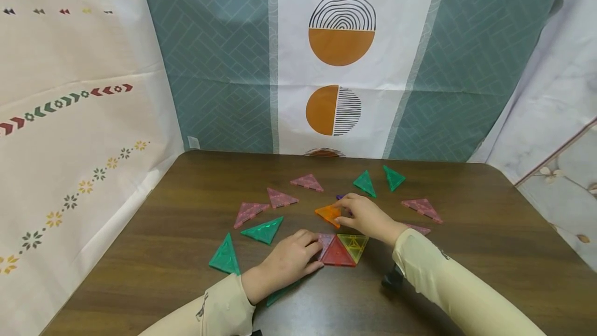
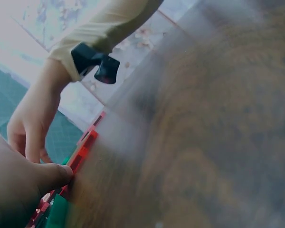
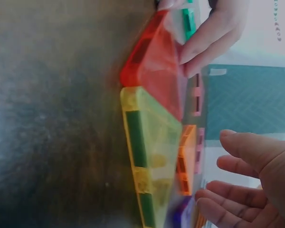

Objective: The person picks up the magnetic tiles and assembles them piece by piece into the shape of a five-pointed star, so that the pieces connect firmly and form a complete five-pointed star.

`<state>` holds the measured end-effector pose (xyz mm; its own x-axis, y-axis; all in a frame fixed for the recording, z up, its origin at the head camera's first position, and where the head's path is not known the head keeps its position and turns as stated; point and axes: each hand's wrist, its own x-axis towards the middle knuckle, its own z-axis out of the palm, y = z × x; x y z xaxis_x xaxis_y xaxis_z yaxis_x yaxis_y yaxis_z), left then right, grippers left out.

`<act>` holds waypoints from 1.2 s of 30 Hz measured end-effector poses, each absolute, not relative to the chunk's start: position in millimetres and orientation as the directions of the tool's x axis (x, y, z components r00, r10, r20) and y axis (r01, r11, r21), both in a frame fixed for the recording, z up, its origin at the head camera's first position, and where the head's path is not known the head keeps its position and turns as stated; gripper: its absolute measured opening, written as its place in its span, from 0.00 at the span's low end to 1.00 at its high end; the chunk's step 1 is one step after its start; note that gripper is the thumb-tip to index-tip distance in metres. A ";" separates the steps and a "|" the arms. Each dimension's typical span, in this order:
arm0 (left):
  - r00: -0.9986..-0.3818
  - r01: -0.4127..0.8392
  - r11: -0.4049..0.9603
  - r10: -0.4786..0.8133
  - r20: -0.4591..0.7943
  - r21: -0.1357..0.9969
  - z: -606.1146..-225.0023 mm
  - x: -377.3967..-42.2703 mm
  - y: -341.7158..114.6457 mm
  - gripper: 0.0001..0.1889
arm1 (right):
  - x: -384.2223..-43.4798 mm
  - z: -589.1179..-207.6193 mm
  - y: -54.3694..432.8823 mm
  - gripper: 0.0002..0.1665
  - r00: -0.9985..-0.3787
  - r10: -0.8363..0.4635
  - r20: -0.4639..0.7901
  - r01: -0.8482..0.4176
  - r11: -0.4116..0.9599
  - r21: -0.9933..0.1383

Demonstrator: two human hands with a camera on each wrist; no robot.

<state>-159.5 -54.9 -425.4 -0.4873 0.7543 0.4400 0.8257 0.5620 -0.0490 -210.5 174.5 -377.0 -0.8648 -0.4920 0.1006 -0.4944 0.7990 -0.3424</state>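
Note:
Three triangular magnetic tiles lie edge to edge: a pale pink tile [image 1: 325,241], a red tile [image 1: 338,254] and a yellow tile [image 1: 353,245]. My left hand [image 1: 291,255] rests at the left end of this row, fingertips on the pink tile. Its thumb [image 2: 54,175] lies along the near edge beside the red tile. Just beyond the row, my right hand [image 1: 366,217] hovers over an orange triangle tile [image 1: 328,213], thumb and fingers spread apart in the right wrist view. Partly hidden behind its fingers is a purple tile [image 3: 184,211].
Several green triangle tiles [image 1: 225,256] and pink triangle tiles [image 1: 282,198] lie scattered on the brown wooden table [image 1: 186,211]. One green tile [image 1: 282,293] is partly under my left wrist. Patterned cloth [image 1: 224,66] hangs behind the table and at both sides.

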 end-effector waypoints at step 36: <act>-0.463 0.831 0.553 0.753 0.467 -0.066 -426.8 -159.9 -55.3 0.16 | -223.1 -390.8 152.2 0.21 -0.735 -0.673 0.080 -0.669 0.703 -0.241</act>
<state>-159.9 -55.3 -426.8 -0.4634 0.7528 0.4675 0.8308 0.5526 -0.0664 -223.1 152.2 -390.8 -0.7353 -0.6729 0.0805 -0.6695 0.7027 -0.2409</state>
